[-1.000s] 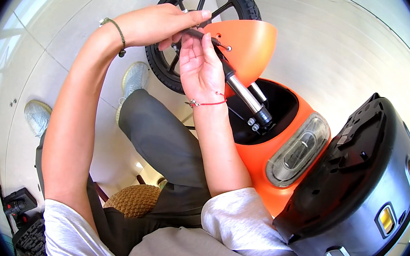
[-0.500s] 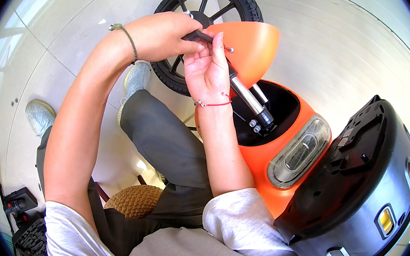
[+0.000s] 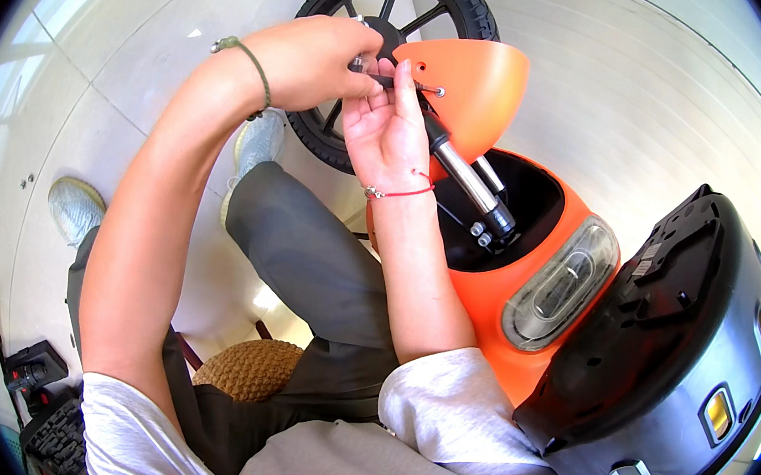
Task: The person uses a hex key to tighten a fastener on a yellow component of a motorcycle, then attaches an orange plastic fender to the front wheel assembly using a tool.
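Note:
Palm up, my right hand (image 3: 386, 133) is closed lightly on a slim black hand tool (image 3: 384, 81), thumb across its metal shaft. My left hand (image 3: 315, 62) is closed round the other end of the tool, its fingertips partly hidden. At the shaft's tip sits a small silver screw (image 3: 441, 91), in front of the orange front mudguard (image 3: 486, 92). A small dark hole shows in the mudguard above the shaft. Behind my hands stands a black spoked wheel (image 3: 462, 7), and a silver fork tube (image 3: 464, 174) runs down from the mudguard.
An orange body shell (image 3: 575, 210) with a clear oval lamp (image 3: 559, 287) lies by my right arm. A large black moulded housing (image 3: 662, 356) stands to the right. A woven stool (image 3: 249, 370) is below, and black gear (image 3: 38, 369) lies at lower left.
The wheel, mudguard and shell sit slightly further right in view. The tool has turned a little, and more of its metal shaft shows between my hands and the screw.

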Motion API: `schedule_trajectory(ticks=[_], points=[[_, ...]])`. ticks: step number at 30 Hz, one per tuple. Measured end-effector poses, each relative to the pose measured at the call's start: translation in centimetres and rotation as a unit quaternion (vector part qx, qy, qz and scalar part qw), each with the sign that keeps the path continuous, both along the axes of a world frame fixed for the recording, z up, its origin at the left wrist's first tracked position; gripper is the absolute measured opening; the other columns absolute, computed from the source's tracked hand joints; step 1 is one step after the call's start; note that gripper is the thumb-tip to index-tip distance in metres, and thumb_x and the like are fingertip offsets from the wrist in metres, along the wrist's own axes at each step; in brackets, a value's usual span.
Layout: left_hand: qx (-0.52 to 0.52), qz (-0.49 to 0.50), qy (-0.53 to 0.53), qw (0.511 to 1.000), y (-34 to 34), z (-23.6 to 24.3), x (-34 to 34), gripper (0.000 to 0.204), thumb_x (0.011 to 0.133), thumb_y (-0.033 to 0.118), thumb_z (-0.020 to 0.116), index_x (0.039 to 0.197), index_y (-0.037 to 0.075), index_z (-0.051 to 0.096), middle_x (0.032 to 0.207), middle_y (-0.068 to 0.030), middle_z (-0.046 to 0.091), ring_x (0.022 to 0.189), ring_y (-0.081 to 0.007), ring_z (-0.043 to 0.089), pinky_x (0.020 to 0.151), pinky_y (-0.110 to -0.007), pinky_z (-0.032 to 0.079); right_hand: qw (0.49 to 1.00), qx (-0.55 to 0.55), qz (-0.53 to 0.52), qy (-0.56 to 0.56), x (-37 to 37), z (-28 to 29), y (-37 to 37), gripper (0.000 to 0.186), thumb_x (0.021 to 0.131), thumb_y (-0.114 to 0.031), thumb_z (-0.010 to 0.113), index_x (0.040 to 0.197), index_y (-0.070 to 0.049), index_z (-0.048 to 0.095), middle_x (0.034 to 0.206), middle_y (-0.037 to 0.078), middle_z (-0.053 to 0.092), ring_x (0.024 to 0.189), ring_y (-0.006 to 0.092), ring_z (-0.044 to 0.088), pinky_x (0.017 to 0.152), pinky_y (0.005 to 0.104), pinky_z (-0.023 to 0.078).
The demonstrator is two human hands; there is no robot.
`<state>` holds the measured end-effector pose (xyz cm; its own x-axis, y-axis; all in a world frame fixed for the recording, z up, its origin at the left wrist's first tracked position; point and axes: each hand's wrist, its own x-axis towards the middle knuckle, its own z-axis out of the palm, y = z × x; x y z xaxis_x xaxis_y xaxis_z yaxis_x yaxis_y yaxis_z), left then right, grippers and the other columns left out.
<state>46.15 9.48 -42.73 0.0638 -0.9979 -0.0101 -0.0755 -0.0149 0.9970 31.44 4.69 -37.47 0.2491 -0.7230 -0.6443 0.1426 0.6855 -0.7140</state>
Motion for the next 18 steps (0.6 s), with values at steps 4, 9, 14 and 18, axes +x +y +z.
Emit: schedule_trajectory(ticks=[4,9,14,18], points=[[-0.046,0.041,-0.086,0.994,0.5,0.2,-0.3,0.022,0.082,0.017,0.066,0.088,0.002,0.051,0.07,-0.0138,0.057,0.066,-0.0334,0.054,0.063,-0.041,0.043,0.997,-0.006,0.072,0.032,-0.4,0.0,-0.5,0.029,0.094,-0.033,0.059,0.101,-0.004,0.059,0.088,0.003,0.061,0.078,0.0099,0.057,0.074,0.0221,0.048],[-0.044,0.097,-0.073,0.992,0.3,1.0,0.1,0.032,0.085,0.03,0.065,0.089,0.002,0.051,0.063,-0.0092,0.051,0.059,-0.0254,0.049,0.055,-0.038,0.039,0.997,-0.008,0.035,-0.065,-0.3,0.3,-1.0,0.024,0.095,-0.024,0.058,0.102,-0.001,0.058,0.089,0.004,0.061,0.079,0.0082,0.059,0.072,0.0181,0.052],[0.1,-0.023,0.168,0.98,0.0,1.5,1.0,0.06,0.09,0.057,0.049,0.065,0.002,0.048,0.06,-0.0008,0.041,0.054,-0.0103,0.037,0.047,-0.027,0.028,0.996,-0.01,-0.013,-0.086,0.0,0.3,-1.2,0.02,0.093,-0.017,0.06,0.103,0.0,0.057,0.098,0.006,0.06,0.085,0.0134,0.06,0.079,0.0228,0.054],[0.037,-0.017,0.175,0.984,-0.1,1.2,0.5,0.044,0.093,0.04,0.053,0.072,0.002,0.05,0.062,-0.0013,0.044,0.055,-0.0097,0.038,0.05,-0.026,0.032,0.994,-0.024,-0.012,-0.109,0.0,0.4,-1.4,0.019,0.094,-0.017,0.057,0.103,0.0,0.057,0.102,0.007,0.062,0.092,0.0145,0.061,0.081,0.0248,0.053]])
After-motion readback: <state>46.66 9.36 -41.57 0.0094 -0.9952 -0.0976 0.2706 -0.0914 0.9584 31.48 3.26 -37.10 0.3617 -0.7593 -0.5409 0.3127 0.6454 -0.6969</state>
